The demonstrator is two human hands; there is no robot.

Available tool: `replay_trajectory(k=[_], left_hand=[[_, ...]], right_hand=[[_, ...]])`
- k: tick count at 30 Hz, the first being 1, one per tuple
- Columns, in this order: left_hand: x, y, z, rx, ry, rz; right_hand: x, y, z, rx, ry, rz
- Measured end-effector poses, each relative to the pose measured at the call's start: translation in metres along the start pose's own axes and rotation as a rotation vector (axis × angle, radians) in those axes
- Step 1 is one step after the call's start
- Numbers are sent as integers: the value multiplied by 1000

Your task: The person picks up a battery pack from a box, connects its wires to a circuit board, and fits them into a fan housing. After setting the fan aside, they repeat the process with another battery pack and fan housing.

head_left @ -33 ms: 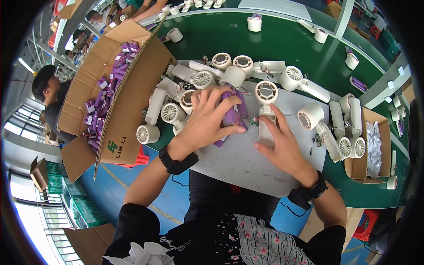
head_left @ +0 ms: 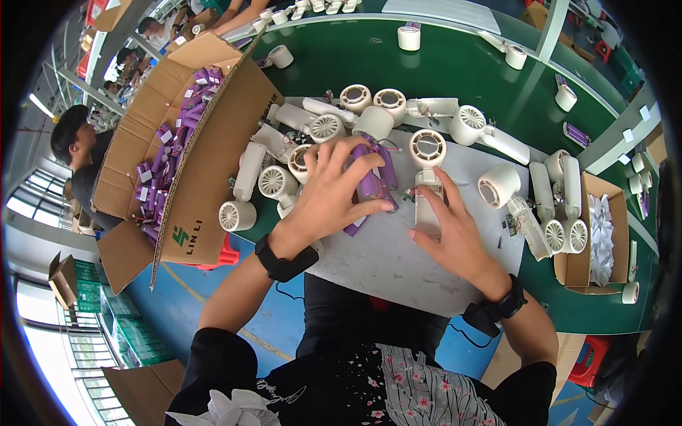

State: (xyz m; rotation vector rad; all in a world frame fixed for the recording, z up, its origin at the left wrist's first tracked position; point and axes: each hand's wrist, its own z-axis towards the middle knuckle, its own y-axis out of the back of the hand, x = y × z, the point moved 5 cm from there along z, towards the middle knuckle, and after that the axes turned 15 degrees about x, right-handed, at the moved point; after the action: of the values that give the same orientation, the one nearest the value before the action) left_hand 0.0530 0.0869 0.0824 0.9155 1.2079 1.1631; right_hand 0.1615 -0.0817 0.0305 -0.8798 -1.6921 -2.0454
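My left hand (head_left: 328, 186) is curled over several purple battery packs (head_left: 370, 186) on the grey mat. Its thumb and index finger press on them, and the other fingers partly hide the packs. A thin wire runs from the packs' far end. To the right lies a white handheld fan (head_left: 428, 148), its round head pointing away from me and its handle opened up. My right hand (head_left: 456, 238) bends over that handle (head_left: 428, 213), the fingertips and thumb touching it. A small circuit board (head_left: 410, 194) shows at the handle's left edge.
White fans (head_left: 327, 128) crowd the mat's far and left sides. Another opened fan (head_left: 501, 186) lies right. A large cardboard box (head_left: 227, 163) of purple batteries (head_left: 170, 156) stands left. A small carton (head_left: 568, 272) of white pieces stands right. More fan parts lie across the green table (head_left: 341, 53).
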Motion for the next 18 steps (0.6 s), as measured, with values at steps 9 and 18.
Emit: replay_trajectory(k=[9, 18], left_hand=[[2, 30, -17, -440, -142, -238], [-66, 4, -57, -331, -200, -1116]], right_hand=[[3, 4, 0, -26, 1, 16], [0, 0, 1, -96, 10, 38]])
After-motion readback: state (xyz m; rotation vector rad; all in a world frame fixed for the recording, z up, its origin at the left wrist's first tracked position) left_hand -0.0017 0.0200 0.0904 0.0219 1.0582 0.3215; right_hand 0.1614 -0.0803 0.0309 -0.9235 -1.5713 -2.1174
